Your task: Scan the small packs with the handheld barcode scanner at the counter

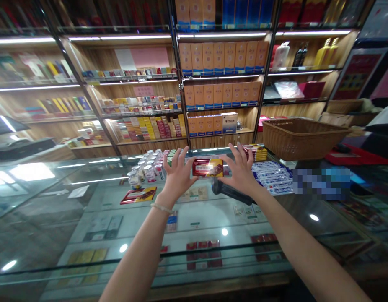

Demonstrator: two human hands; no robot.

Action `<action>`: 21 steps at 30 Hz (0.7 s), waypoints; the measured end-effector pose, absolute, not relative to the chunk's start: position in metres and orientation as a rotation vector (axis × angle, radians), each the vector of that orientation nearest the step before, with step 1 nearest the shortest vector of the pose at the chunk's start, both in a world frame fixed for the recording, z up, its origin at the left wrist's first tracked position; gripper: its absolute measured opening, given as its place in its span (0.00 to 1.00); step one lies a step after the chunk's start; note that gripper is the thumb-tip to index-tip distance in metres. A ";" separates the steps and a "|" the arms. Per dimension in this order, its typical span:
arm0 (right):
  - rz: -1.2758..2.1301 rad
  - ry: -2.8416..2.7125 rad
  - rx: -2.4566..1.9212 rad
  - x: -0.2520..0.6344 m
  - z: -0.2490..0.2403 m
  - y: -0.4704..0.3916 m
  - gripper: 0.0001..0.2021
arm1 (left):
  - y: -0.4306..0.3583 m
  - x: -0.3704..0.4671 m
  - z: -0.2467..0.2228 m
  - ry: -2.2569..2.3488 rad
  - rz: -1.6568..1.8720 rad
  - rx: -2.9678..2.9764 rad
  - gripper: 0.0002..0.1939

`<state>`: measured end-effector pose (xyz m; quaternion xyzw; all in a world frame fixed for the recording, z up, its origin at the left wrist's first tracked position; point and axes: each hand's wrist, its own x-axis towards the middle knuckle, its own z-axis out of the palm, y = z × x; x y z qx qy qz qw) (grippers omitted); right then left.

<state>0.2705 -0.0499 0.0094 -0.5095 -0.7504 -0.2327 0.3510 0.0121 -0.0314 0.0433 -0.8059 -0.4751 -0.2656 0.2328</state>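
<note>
Between my two hands, above the glass counter (pixel 213 218), is a red and yellow chocolate packet (pixel 208 167). My left hand (pixel 179 172) pinches its left end between thumb and forefinger, the other fingers raised. On the right end, the thumb and forefinger of my right hand (pixel 239 171) grip it the same way. A second red and yellow packet (pixel 138 195) lies flat on the glass left of my left hand. Behind my right hand stands a stack of similar packets (pixel 258 152). A black handheld scanner (pixel 231 192) rests on the counter below the held packet.
Several small lidded cups (pixel 150 167) stand left of my left hand. Blue and white packets (pixel 272 178) lie to the right, near a wicker basket (pixel 302 136). Shelves with orange boxes (pixel 223 58) line the back wall. Part of a person (pixel 384 119) shows at the right edge.
</note>
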 end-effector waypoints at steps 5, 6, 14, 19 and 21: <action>-0.590 -1.973 -1.268 0.260 0.015 -0.059 0.31 | -0.038 0.020 0.042 -1.191 -0.780 -2.257 0.38; -0.586 -1.984 -1.262 0.258 0.016 -0.060 0.31 | -0.039 0.022 0.041 -1.178 -0.783 -2.266 0.38; -0.545 -2.016 -1.237 0.250 0.020 -0.066 0.30 | -0.039 0.031 0.033 -1.104 -0.836 -2.275 0.31; -0.437 -2.015 -1.241 0.257 0.017 -0.065 0.39 | -0.042 0.027 0.036 -1.173 -0.921 -2.225 0.29; -0.384 -1.984 -1.260 0.261 0.014 -0.062 0.43 | -0.043 0.025 0.036 -1.220 -0.979 -2.205 0.28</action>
